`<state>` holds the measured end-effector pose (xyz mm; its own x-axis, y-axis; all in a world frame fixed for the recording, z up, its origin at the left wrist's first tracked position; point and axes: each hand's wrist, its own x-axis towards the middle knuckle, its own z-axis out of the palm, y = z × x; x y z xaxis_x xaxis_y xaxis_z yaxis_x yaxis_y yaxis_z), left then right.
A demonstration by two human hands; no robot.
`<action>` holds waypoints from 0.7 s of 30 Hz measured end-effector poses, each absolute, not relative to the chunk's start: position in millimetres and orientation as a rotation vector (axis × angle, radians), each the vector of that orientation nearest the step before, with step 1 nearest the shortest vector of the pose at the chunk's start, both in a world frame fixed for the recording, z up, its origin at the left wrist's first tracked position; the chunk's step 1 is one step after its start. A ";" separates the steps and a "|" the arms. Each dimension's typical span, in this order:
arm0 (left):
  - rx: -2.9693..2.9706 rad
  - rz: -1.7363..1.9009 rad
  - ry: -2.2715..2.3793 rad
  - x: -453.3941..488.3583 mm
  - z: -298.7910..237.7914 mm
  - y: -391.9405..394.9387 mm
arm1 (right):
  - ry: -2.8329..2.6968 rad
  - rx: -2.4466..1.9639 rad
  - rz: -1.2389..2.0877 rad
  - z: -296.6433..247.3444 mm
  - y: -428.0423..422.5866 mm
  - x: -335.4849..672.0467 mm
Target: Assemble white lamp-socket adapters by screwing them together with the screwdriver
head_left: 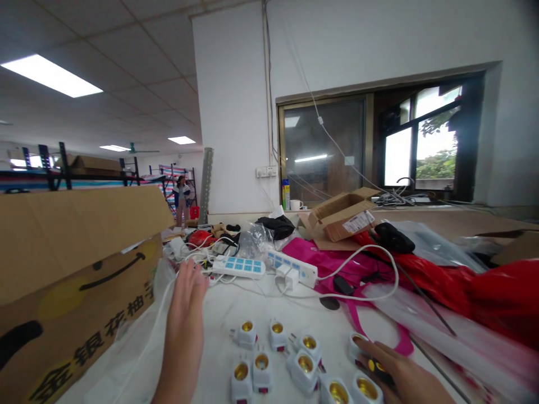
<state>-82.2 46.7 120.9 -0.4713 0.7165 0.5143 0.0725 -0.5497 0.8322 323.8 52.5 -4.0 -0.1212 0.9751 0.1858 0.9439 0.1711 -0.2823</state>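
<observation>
My left hand (187, 306) is raised over the white table (252, 306) with its fingers stretched out flat, holding nothing, beside a large cardboard box (71, 280). My right hand (400, 373) rests low at the bottom right, fingers closed round a dark tool with a yellow and black handle (376, 366), right by a white lamp socket adapter (357, 343). Several white plug-in lamp sockets (275, 359) with brass insides stand between my hands. Beyond my left hand lies a white power strip with blue outlets (239, 266), and a second white power strip (292, 266) with a plug in it.
Pink (332, 261) and red plastic bags (484, 292) cover the right side, with a white cable (379, 280) looping over them. An open small carton (343, 216) sits at the back near a window. A person (182, 199) stands far off by metal shelves.
</observation>
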 end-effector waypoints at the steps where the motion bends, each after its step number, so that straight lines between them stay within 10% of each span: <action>1: 1.278 2.061 1.323 -98.6 106.3 46.8 | -2.133 -1.837 0.141 -2.3 52.1 323.6; 9: 1.921 1.258 2.027 -149.1 -19.7 58.7 | -2.162 -1.800 0.077 -4.1 51.5 326.6; 21: 2.459 0.518 2.062 -126.3 13.9 51.6 | -2.169 -1.774 0.061 -3.8 51.7 331.0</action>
